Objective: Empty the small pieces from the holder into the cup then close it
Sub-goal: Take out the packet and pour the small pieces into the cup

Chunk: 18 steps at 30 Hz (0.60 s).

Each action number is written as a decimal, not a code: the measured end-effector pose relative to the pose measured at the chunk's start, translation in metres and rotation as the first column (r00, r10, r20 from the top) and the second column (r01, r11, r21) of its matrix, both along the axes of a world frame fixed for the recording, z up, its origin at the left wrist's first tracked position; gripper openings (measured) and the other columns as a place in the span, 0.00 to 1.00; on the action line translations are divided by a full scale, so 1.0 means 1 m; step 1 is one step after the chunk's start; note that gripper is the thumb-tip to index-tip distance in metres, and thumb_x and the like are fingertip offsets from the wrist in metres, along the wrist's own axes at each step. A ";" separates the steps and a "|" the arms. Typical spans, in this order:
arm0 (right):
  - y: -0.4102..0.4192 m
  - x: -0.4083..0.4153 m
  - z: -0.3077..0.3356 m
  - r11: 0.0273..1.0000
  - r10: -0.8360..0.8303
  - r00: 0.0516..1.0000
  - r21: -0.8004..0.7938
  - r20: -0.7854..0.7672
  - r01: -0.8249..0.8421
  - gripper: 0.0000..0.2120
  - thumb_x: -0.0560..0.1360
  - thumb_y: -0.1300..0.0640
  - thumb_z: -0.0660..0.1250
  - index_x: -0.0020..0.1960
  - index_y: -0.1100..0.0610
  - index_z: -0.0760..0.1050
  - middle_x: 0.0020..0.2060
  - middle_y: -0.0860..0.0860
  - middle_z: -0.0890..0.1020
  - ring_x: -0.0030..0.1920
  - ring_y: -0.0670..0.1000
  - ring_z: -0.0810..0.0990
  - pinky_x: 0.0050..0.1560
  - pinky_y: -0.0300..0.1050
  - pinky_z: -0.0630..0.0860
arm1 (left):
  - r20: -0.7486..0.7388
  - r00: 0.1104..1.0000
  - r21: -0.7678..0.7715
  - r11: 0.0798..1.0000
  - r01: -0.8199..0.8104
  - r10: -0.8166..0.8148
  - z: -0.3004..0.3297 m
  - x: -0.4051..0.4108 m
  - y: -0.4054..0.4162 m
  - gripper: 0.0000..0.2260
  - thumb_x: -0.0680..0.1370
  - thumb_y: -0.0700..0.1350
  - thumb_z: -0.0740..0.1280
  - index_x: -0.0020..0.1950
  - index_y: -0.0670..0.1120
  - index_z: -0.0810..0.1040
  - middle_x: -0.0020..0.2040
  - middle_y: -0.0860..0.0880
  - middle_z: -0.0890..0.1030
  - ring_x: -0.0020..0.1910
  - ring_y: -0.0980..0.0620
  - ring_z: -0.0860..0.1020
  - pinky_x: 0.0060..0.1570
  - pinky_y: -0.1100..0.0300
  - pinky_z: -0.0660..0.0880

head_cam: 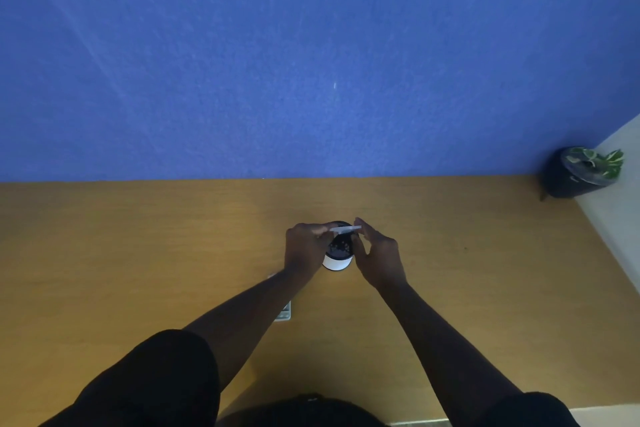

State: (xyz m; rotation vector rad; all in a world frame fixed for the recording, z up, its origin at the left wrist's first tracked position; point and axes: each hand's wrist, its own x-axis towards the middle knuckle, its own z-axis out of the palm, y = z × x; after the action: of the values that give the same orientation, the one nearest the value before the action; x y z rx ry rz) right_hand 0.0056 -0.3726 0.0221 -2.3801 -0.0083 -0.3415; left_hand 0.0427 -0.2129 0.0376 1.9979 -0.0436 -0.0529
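A small white cup [336,263] with a dark inside stands on the wooden table; small pale pieces [341,246] lie inside it. Over its far rim hangs a thin, flat, pale holder [345,228], held level. My left hand [304,250] pinches the holder's left end. My right hand [377,258] is at the cup's right side, its fingertips touching the holder's right end, thumb curled near the cup wall. A flat pale piece [284,314], perhaps the lid, lies on the table mostly hidden under my left forearm.
The wooden table [138,253] runs to a blue wall at the back. A dark pot with a green plant [581,172] stands at the far right corner. The table's right edge slants down toward me, and my black sleeves fill the bottom.
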 end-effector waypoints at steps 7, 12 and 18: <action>0.002 0.008 0.013 0.997 -0.010 1.000 0.075 -0.001 0.010 0.11 0.80 0.58 0.62 0.57 0.54 0.80 0.47 0.50 0.86 0.47 0.48 0.84 0.43 0.26 0.74 | 0.002 0.999 -0.015 0.999 0.035 -0.035 0.008 0.005 0.006 0.07 0.75 0.42 0.71 0.51 0.45 0.86 0.45 0.49 0.87 0.44 0.55 0.84 0.46 0.59 0.81; 0.012 0.018 0.026 0.996 -0.026 0.999 0.081 -0.023 0.028 0.10 0.78 0.59 0.64 0.56 0.56 0.81 0.46 0.52 0.86 0.45 0.50 0.84 0.44 0.43 0.80 | -0.018 0.998 0.047 0.997 0.055 -0.055 0.016 0.013 0.017 0.05 0.73 0.45 0.73 0.42 0.44 0.84 0.37 0.51 0.84 0.35 0.59 0.79 0.35 0.69 0.71; 0.039 0.025 0.039 0.995 -0.014 0.991 0.100 -0.136 0.028 0.09 0.77 0.57 0.63 0.52 0.54 0.81 0.38 0.44 0.82 0.36 0.40 0.77 0.35 0.22 0.66 | -0.178 0.984 -0.091 0.995 -0.037 0.020 0.021 0.016 0.042 0.06 0.75 0.42 0.71 0.48 0.42 0.84 0.41 0.45 0.85 0.38 0.48 0.82 0.40 0.58 0.79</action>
State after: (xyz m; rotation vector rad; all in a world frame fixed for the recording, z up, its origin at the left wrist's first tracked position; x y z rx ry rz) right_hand 0.0301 -0.3339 0.0616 -2.2988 0.0951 -0.1851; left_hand 0.0589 -0.1704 0.0586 1.8918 0.0952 -0.2057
